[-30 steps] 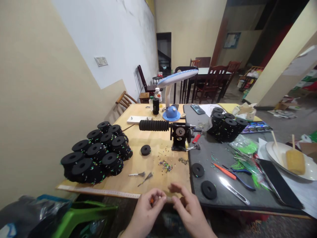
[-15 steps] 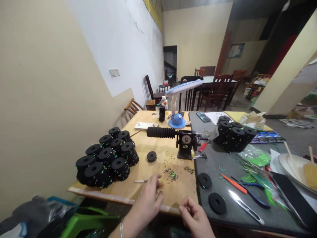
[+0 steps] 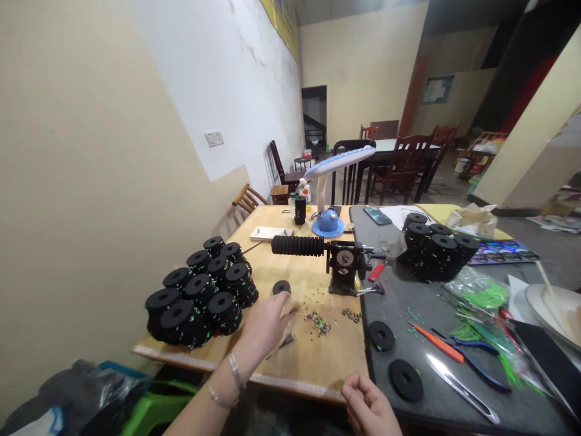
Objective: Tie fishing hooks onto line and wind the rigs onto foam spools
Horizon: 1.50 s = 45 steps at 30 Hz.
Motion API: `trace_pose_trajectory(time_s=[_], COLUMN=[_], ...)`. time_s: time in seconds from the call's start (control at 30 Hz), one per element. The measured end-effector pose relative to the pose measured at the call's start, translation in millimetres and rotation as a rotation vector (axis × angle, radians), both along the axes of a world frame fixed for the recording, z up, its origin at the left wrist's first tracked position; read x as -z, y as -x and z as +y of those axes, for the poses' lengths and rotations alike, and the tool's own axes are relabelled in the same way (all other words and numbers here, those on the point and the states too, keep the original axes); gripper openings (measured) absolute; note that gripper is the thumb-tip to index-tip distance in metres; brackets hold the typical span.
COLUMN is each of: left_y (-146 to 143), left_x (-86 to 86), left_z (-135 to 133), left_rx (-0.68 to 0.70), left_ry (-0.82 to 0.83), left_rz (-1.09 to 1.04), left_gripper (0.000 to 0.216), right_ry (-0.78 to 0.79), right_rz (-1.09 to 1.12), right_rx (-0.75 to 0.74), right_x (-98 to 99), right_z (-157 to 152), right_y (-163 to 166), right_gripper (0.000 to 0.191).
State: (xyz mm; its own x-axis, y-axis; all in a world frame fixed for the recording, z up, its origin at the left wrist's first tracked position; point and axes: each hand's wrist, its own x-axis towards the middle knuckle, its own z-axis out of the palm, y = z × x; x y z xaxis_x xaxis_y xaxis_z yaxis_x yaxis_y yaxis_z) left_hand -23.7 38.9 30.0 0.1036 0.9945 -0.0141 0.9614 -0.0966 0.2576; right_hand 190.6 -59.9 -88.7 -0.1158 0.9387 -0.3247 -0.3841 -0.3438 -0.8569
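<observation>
A: What is nearest to us, in front of the black crank machine [image 3: 344, 266]?

B: The right hand [image 3: 368, 404], at the near edge of the bench [image 3: 318, 366]. Its fingers are curled inward, with the thumb close to the first finger. Whether they pinch something, I cannot tell.

A: And the left hand [image 3: 267, 321]?

B: It is stretched out to the front left of the machine, fingers bent. A small blurred thing [image 3: 295, 307] shows at the fingertips, but I cannot tell if they pinch it.

A: What could go wrong from here?

B: In my judgement, the loose coloured beads [image 3: 320, 324], in front of the machine, are the first worry. A low sideways sweep of the left hand could scatter them. If the wrist swings outward, it may knock the stacked black rings [image 3: 200, 289], farther left of the machine.

A: And the ring by the fingers, how does it look?

B: The single black ring [image 3: 281, 285] lies flat, left of the machine and a little nearer than it. It is matt, thick and round, with a hole in the middle. The fingers hide its near part, so contact is not clear to me.
</observation>
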Motion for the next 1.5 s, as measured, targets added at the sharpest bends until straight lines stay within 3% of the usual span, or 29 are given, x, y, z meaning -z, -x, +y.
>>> trace_pose_trajectory(time_s=[0.13,0.37,0.5,0.57,0.63,0.8,0.93,1.03,1.13,1.37,1.5], left_y=[16,33,40,39,33,1,-25,-38,-45,-54,-55], left_x=[3.3,43.5,43.3,40.4,39.1,53.6,82.8,98.3,98.5,80.5,81.4], left_z=[-19,-25,-30,-39,-52,-88,-104,-110,-113,-114,-114], left_rx=[0.010,0.013,0.006,-0.005,-0.051,-0.164,-0.297,-0.319,-0.304,-0.270,-0.246], left_ry=[-0.014,-0.053,-0.109,-0.130,-0.101,0.204,0.426,0.466,0.433,0.481,0.506], left_rz=[0.037,-0.001,-0.087,-0.229,-0.528,-1.128,-1.355,-1.425,-1.455,-1.419,-1.436], left_gripper=[0.026,0.030,0.025,0.018,0.009,0.019,0.046,0.049,0.048,0.051,0.051], right_ry=[0.000,0.021,0.034,0.018,-0.003,-0.053,-0.073,-0.064,-0.056,-0.063,-0.044], right_rz=[0.010,0.016,0.051,0.070,0.070,-0.008,-0.037,-0.063,-0.073,-0.123,-0.104], right_rx=[0.019,-0.064,-0.082,-0.074,-0.075,-0.096,-0.076,-0.069,-0.073,-0.081,-0.084], right_x=[9.4,4.6,-1.5,-2.4,-2.7,-6.7,-11.5,-12.2,-10.8,-10.5,-13.8], right_z=[1,2,0,-2,-4,-9,-14,-16,-16,-15,-13], right_y=[3,3,4,5,9,20,28,29,29,29,30], right_gripper=[0.059,0.061,0.061,0.058,0.056,0.058,0.058,0.057,0.056,0.060,0.061])
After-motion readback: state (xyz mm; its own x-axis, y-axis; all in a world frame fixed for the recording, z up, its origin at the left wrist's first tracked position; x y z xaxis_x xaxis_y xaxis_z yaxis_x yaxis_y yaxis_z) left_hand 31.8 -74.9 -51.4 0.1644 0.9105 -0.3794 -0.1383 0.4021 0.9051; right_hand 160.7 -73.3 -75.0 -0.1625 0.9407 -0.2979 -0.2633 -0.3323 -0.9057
